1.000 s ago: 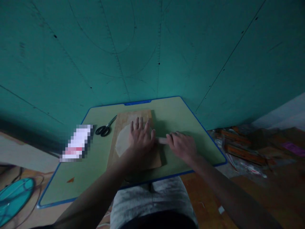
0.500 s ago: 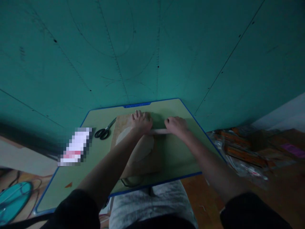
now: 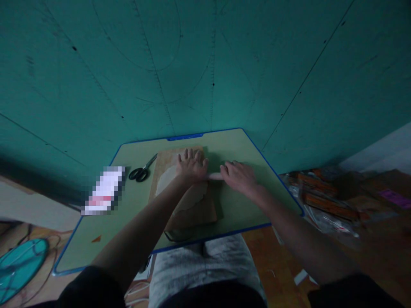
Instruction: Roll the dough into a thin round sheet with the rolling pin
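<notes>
A flat, pale sheet of dough (image 3: 196,199) lies on a wooden board (image 3: 205,215), partly covered by my left forearm. My left hand (image 3: 192,166) presses palm down over the dough and the left part of a rolling pin (image 3: 214,176), its fingers spread and pointing away from me. Beyond the board's right edge, my right hand (image 3: 238,175) is closed over the pin's other end. Only a short stretch of the pin shows between the two hands. What lies beneath my left palm is hidden.
Black-handled scissors (image 3: 141,172) lie left of the board on the blue-edged table (image 3: 247,205). A blurred-out white and red item (image 3: 102,190) is at the table's left edge, with a small orange triangle (image 3: 96,239) nearer me. A green wall (image 3: 205,64) stands behind.
My left fingers are spread wider. My right hand has come slightly closer to the left one, its fingers lying more over the pin, so less of the pin shows. The view has shifted a little.
</notes>
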`<state>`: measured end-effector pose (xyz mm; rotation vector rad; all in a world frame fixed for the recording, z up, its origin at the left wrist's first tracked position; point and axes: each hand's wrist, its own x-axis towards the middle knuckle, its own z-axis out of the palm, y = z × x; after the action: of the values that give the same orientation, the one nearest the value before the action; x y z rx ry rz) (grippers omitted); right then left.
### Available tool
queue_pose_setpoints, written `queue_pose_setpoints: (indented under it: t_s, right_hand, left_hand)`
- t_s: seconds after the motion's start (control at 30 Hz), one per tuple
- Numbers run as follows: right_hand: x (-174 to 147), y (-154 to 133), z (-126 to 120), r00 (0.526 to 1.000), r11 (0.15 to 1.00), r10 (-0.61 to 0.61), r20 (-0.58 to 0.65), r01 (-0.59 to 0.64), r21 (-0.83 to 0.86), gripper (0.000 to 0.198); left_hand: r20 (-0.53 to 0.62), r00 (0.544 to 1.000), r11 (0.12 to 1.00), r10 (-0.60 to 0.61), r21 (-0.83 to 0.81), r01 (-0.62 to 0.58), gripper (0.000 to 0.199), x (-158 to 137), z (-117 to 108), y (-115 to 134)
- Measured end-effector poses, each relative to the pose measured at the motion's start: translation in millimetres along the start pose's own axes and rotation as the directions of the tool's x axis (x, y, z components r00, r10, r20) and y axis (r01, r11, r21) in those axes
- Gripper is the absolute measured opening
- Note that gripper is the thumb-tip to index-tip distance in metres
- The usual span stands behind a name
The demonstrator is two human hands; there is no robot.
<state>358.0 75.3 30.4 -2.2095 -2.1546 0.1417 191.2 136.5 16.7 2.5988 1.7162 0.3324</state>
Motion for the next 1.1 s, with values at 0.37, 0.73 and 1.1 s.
queue_pose_setpoints:
  t_s: [0.37, 0.73, 1.1]
  right_hand:
    - [83.4, 13.8, 3.7, 0.975, 0.971, 0.209, 0.076, -0.216, 0.102, 0.045]
    - [15.3, 3.8, 3.2, 0.997, 0.997, 0.074, -0.004, -0.074, -0.009, 0.044]
    - [-11.6, -35.1, -7.9, 0.989, 0.999, -0.034, -0.141, 0.030, -0.030, 0.043]
  left_hand:
    - [-0.181, 0.981, 0.998, -0.063, -0.007, 0.063, 0.038, 65.7, -2.4, -6.1]
    - [-0.125, 0.992, 0.999, -0.014, 0.032, 0.018, 0.043, 0.2, -8.7, 9.9]
    - [-0.112, 0.993, 0.993, 0.037, 0.116, -0.024, 0.036, -78.5, -22.9, -37.6]
